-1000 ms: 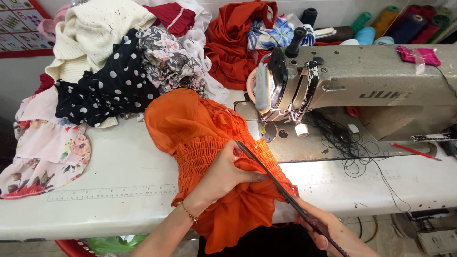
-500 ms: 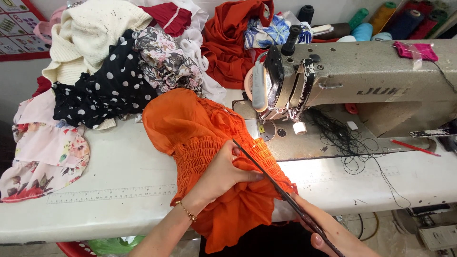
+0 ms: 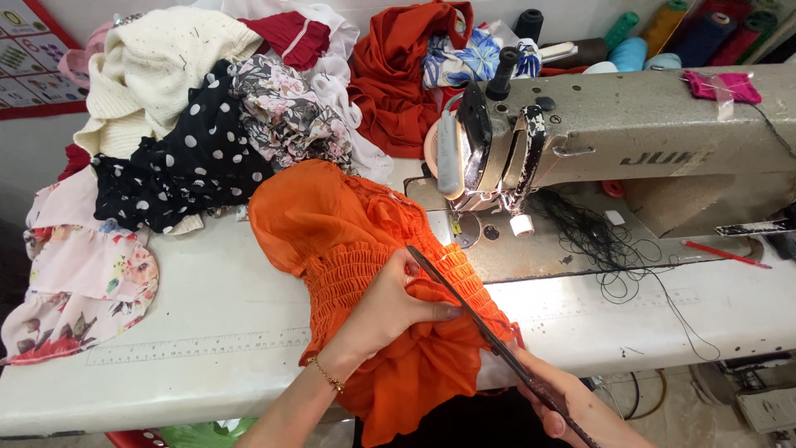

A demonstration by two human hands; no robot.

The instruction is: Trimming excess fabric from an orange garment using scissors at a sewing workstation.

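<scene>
White tabletop (image 3: pixel 207 307): right hand (image 3: pixel 572 406) fingers clamp long scissors (image 3: pixel 481 328) pointing up-left across orange garment (image 3: pixel 365 249) pinched by left hand (image 3: pixel 390 307).

Garment (image 3: pixel 356 249) (on table (image 3: pixel 199 307)) left of sewing machine (image 3: pixel 630 141)

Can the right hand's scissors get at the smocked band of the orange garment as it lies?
Probably yes: the scissors in the right hand already lie across the orange garment, and the left hand pins the fabric beside the blades, not under them.

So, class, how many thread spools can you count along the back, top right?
7: black, brown, light blue, green, mustard, navy, dark red. More may be hidden at the corner.
</scene>
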